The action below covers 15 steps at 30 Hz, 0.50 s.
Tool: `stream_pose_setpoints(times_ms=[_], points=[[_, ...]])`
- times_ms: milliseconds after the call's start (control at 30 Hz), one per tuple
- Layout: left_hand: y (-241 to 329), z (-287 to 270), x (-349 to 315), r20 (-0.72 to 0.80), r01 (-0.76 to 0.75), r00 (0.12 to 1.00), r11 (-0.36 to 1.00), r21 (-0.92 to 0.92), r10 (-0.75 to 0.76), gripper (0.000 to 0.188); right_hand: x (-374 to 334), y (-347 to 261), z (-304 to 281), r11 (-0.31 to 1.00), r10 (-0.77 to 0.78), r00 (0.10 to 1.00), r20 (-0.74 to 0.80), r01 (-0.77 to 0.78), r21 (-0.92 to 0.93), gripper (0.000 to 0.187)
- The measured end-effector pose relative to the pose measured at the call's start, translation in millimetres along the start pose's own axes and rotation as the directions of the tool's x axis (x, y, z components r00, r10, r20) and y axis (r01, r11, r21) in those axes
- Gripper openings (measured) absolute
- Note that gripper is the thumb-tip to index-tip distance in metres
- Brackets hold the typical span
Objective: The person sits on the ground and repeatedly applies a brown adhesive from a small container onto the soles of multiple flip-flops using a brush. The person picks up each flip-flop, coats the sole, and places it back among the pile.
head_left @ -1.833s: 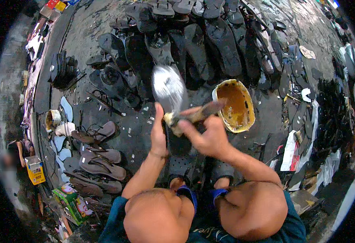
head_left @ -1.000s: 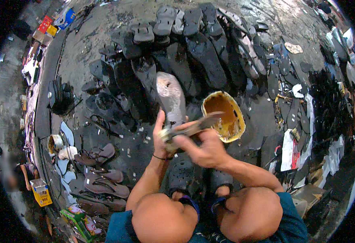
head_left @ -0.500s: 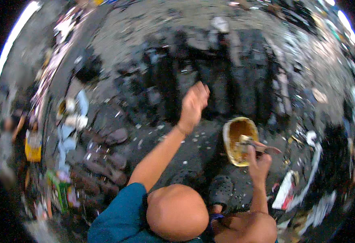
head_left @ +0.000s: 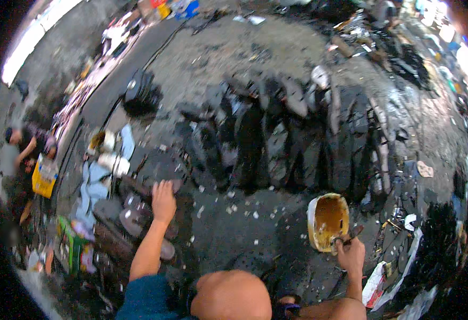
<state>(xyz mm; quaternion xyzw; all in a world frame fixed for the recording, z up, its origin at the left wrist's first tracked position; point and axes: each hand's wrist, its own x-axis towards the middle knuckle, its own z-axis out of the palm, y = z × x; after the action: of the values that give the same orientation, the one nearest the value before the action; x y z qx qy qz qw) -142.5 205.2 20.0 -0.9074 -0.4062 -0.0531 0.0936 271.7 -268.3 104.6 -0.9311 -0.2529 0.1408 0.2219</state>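
Note:
My left hand [head_left: 163,202] reaches out over the pile of dark shoe soles [head_left: 132,218] on the left, fingers stretched and fingertips at a dark sole. Whether it grips that sole is hard to see. My right hand [head_left: 351,255] is closed around a brush [head_left: 357,231] with a brownish handle, its head mostly hidden by the fingers. The brush is at the near rim of a cut-open pale tub [head_left: 313,224], whose inside is coated with yellow-brown stuff like glue. In front of me, several dark soles [head_left: 250,144] lie side by side in a wide row.
Blue-grey scraps [head_left: 92,186] and a white container [head_left: 114,164] lie left of the pile. A black bundle [head_left: 140,96] sits farther back. At far left another person [head_left: 18,146] is near a yellow bag [head_left: 45,176]. White scraps dot the dark ground.
My left hand has swung from above the row of soles back and left to the pile. The brush has moved from inside the tub to its near rim, still in my right hand.

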Motion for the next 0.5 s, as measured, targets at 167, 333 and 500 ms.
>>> stream_pose_setpoints(times_ms=[167,333,500], points=[[87,-166,-3,-0.324,-0.287,0.941,0.733,-0.617,0.096,0.041,-21,6,-14,0.974,0.167,0.984,0.066,-0.154,-0.164,0.039],[139,-132,-52,-0.056,-0.396,0.780,0.423,-0.815,0.623,0.060,-25,-17,-4,0.982,0.141,0.983,0.119,-0.124,-0.140,0.046],[159,-48,-116,0.297,-0.308,0.678,0.626,-0.716,0.673,0.069,-40,-9,-13,0.963,0.162,0.933,0.320,-0.078,-0.259,0.035]])
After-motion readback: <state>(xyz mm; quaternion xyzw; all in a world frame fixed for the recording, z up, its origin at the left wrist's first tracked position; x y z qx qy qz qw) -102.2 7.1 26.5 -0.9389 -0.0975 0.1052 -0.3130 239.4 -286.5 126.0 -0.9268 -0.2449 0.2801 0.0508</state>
